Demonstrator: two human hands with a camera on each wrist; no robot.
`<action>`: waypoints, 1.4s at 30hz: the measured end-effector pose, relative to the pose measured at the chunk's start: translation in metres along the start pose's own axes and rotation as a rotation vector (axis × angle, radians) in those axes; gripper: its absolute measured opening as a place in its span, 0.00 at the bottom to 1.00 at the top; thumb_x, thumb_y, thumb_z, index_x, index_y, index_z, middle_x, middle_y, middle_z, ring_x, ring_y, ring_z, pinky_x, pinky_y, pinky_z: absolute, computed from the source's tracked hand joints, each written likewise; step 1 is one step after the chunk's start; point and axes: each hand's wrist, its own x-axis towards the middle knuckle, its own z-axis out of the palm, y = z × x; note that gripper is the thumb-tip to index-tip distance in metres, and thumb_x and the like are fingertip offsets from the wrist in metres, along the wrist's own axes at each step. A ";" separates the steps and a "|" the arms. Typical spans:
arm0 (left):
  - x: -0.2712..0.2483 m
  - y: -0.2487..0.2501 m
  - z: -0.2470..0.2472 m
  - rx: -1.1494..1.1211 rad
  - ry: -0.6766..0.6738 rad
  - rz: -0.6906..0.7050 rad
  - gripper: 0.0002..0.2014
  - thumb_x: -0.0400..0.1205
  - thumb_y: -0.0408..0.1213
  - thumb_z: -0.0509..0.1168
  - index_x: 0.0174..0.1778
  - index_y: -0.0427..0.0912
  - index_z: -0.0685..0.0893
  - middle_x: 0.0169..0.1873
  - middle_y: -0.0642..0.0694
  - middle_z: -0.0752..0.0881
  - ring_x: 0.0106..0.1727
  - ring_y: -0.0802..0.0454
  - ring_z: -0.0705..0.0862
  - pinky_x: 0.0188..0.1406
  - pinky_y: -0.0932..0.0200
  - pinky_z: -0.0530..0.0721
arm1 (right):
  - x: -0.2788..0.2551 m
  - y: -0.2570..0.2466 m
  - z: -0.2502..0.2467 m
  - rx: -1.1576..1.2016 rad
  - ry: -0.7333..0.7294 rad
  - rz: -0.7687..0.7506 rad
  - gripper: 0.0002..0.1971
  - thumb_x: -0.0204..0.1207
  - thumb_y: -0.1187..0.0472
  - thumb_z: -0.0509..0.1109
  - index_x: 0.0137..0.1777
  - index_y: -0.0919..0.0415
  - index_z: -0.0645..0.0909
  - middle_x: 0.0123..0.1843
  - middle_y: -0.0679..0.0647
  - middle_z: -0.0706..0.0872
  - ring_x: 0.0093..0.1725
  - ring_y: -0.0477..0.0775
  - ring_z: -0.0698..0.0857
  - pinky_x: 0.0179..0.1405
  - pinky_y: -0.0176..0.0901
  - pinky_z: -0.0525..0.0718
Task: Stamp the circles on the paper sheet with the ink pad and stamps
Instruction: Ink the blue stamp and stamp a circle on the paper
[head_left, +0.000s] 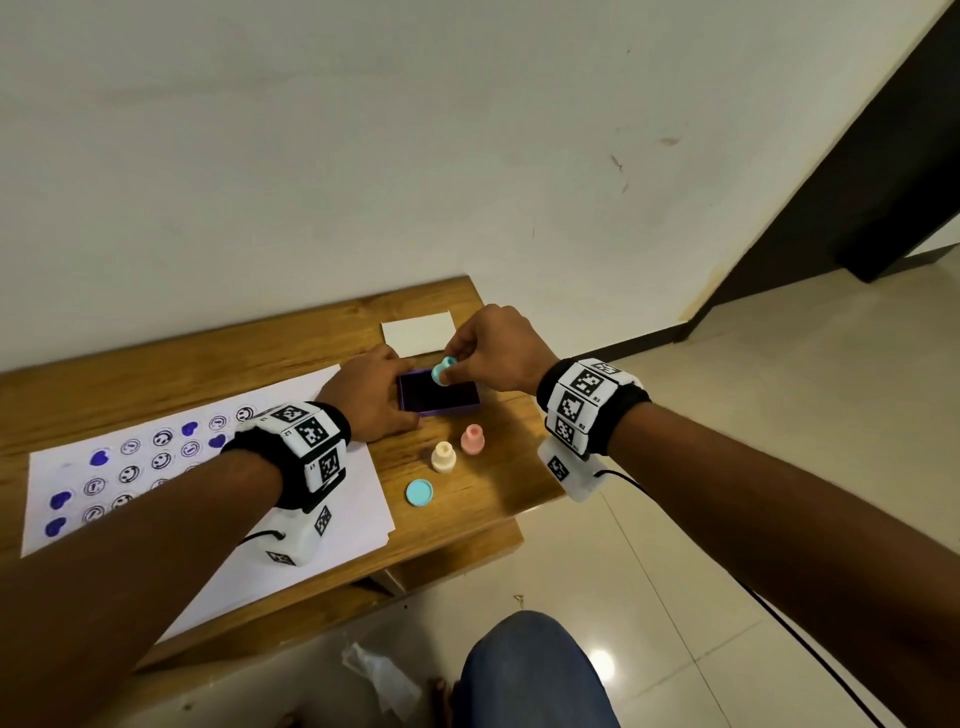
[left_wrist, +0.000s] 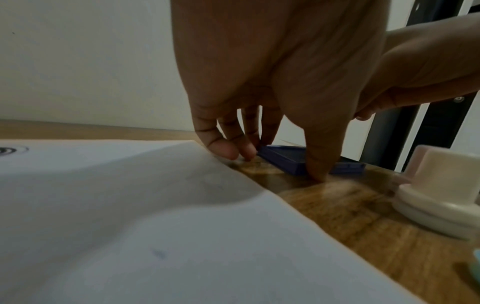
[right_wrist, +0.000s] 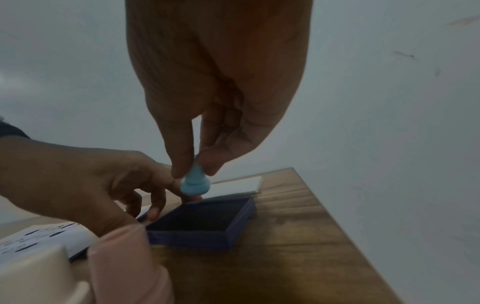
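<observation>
The right hand (head_left: 493, 353) pinches the blue stamp (head_left: 443, 370) by its stem, held just above the open ink pad (head_left: 439, 396) near the bench's (head_left: 156, 374) far right corner. The left hand (head_left: 371, 400) braces the pad, thumb on its near side, fingers by its left edge; nothing is grasped. The paper (head_left: 343, 499) lies along the left, many circles already stamped. The stamp looks tilted, so a slanted press could ink it unevenly. The cream stamp (head_left: 443, 457), pink stamp (head_left: 472, 439) and blue cap (head_left: 420, 492) stand near the right edge, where a returning wrist could knock them off.
</observation>
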 end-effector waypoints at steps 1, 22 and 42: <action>0.000 0.000 0.000 0.007 0.003 0.001 0.34 0.67 0.54 0.76 0.70 0.49 0.78 0.57 0.46 0.79 0.58 0.46 0.78 0.50 0.55 0.77 | 0.001 -0.001 0.001 -0.011 -0.007 -0.005 0.17 0.67 0.52 0.85 0.52 0.59 0.93 0.49 0.52 0.93 0.46 0.47 0.85 0.43 0.39 0.81; 0.000 -0.002 0.005 -0.035 0.050 -0.033 0.33 0.65 0.54 0.78 0.68 0.51 0.81 0.57 0.47 0.80 0.59 0.45 0.79 0.49 0.53 0.79 | 0.021 -0.021 0.024 -0.225 -0.078 0.012 0.11 0.66 0.55 0.85 0.46 0.58 0.94 0.45 0.54 0.93 0.47 0.51 0.85 0.40 0.42 0.77; -0.041 -0.012 -0.040 0.019 0.018 -0.154 0.41 0.68 0.59 0.75 0.76 0.47 0.72 0.71 0.44 0.76 0.71 0.42 0.75 0.66 0.47 0.77 | -0.012 -0.023 -0.008 0.088 0.197 0.150 0.16 0.66 0.52 0.85 0.50 0.61 0.93 0.48 0.54 0.94 0.48 0.53 0.90 0.51 0.49 0.89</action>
